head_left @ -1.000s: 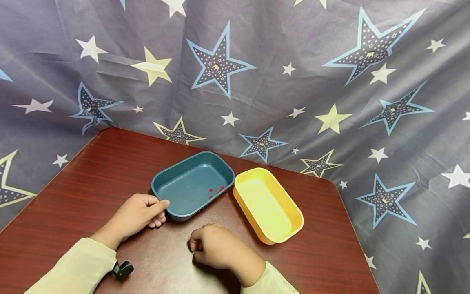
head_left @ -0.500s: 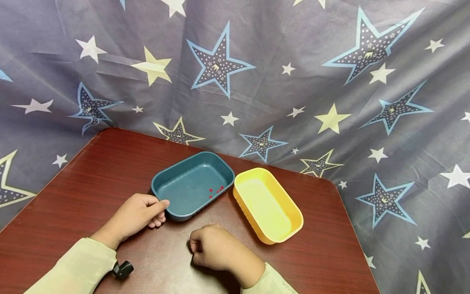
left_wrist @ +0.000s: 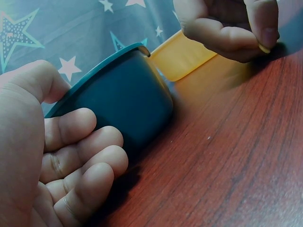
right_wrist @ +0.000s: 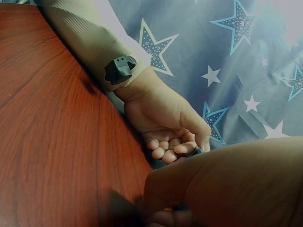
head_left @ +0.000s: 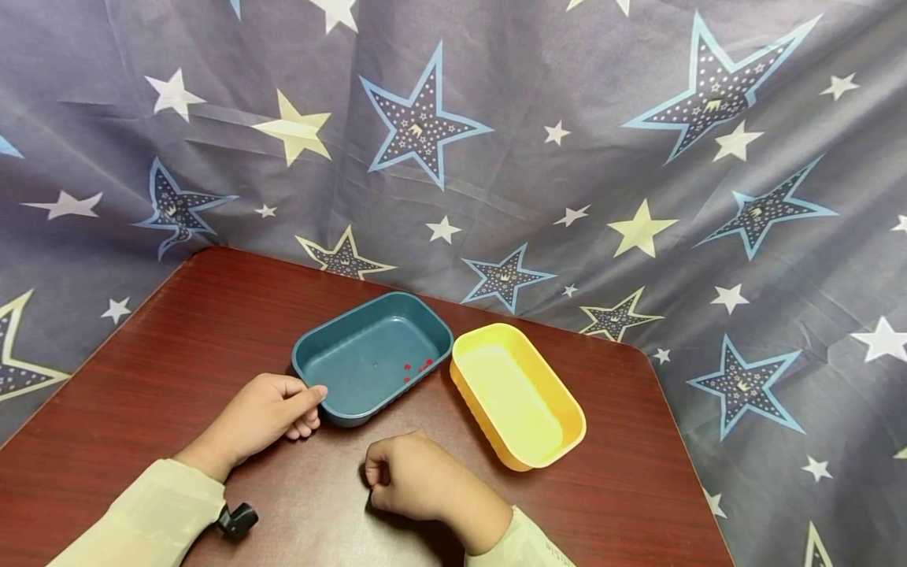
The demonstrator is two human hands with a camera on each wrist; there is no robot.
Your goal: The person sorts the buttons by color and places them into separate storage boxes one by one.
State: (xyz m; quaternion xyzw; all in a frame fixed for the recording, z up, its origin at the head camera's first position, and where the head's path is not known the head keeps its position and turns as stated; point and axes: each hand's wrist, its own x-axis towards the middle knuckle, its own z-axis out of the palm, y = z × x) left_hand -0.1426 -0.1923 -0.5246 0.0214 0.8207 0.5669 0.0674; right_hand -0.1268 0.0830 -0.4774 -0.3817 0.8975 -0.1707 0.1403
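My left hand (head_left: pixel 269 413) grips the near left corner of a teal plastic bin (head_left: pixel 354 362), thumb over the rim and curled fingers against the outer wall, as the left wrist view shows. Several tiny red pieces (head_left: pixel 407 368) lie in the bin's right end. In front of the bin, low over the table, is my right hand (head_left: pixel 425 476), its fingers curled. Between its thumb and finger a small yellow piece (left_wrist: pixel 264 48) peeks out in the left wrist view; most of it is hidden. The right wrist view shows mainly the back of this hand.
Right of the teal bin stands a yellow plastic bin (head_left: pixel 489 413), its end close to the teal one. Both rest on a reddish-brown wooden table (head_left: pixel 234 315). A grey curtain with stars (head_left: pixel 510 213) hangs behind it. A black wrist device (head_left: pixel 237 520) sits at the left cuff.
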